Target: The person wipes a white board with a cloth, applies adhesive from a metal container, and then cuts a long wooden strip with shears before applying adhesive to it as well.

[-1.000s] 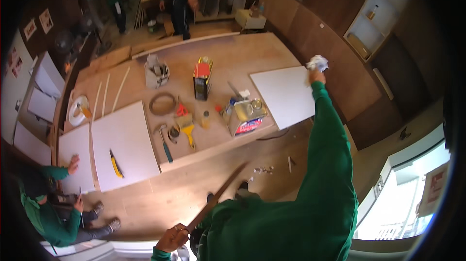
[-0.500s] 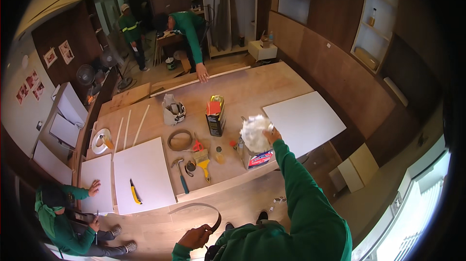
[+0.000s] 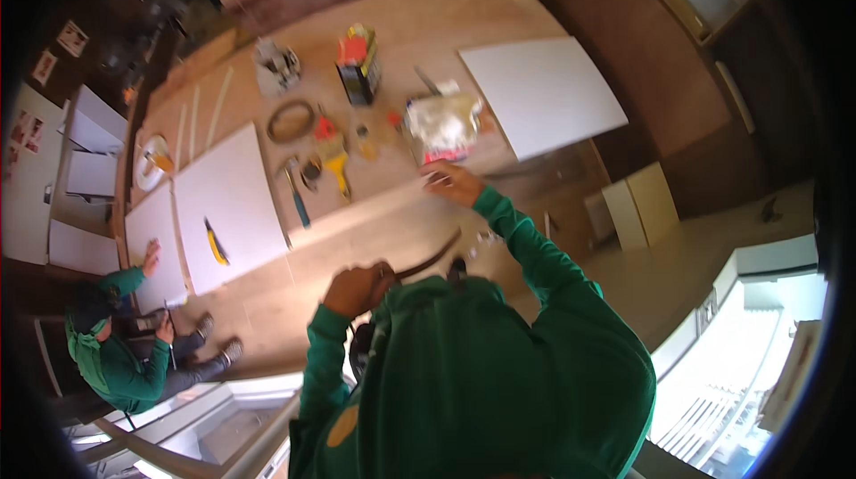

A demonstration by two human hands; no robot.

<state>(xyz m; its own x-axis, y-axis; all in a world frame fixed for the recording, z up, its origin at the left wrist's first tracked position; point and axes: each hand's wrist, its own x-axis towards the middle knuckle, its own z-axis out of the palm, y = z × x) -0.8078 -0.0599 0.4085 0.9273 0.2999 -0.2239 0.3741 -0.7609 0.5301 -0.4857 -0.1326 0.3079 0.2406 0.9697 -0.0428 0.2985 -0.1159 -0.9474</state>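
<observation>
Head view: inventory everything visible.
Worktable: 1, brown, centre
Panels: 3, white, two left, one right
Thin strips: 3, pale, table's left
Ring: 1, white, left edge
Utility knife: 1, yellow, larger left panel
Claw hammer: 1, teal handle, beside panel
Paintbrush: 1, yellow, right of hammer
Coil: 1, brown, behind hammer
Scissors: 1, red, behind paintbrush
Can: 1, black and red, mid-table
Rag: 1, white, atop tin
Co-workers: at least 2, green, lower left, top edge
Left hand: 1, green sleeve, holding brown strip
Right hand: 1, green sleeve, near tin
</observation>
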